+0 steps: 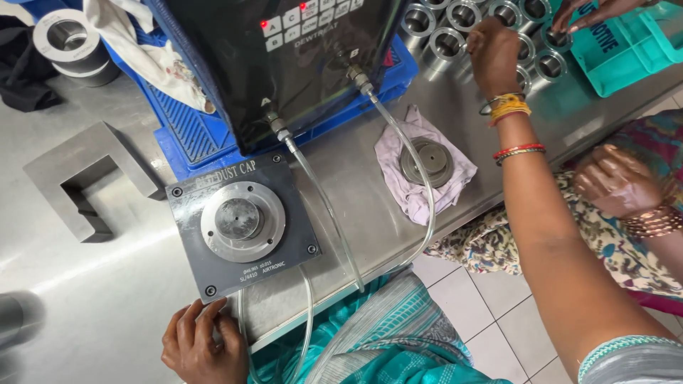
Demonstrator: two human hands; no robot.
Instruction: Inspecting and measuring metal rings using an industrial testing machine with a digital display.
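- Steel counter (107, 284) w/ tiled floor visible below its front edge, lower right.
- Left hand (203, 345) rests on counter at near corner of a dark square gauge plate (242, 224); fingers bent, tips touching plate's front edge, holding nothing.
- Plate carries a round silver disc (242, 219) in its middle; screws at the corners.
- Right hand (494, 53) stretched far across to a cluster of short metal rings (448, 28) standing open-end up at counter's back right; fingers curled down over one ring, grip itself hidden – can't tell if it's pinched or just touched.
- Bangles + thread bands on right wrist and forearm.
- Black control box (284, 64) w/ red lights stands behind plate, on a blue crate (192, 128); two clear hoses (331, 213) run from its fittings down over counter's front edge.
- Between hoses & right arm: pale cloth (420, 178) w/ a grey round stepped part (427, 160) lying on it.
- Left side: grey U-shaped metal block (78, 178) flat on counter; thick metal ring (67, 39) at far left back, white rag (142, 50) beside it.
- Teal tray (626, 50) top right, another person's hand (590, 14) over its edge; a second other hand (615, 185) at right, near a patterned garment.
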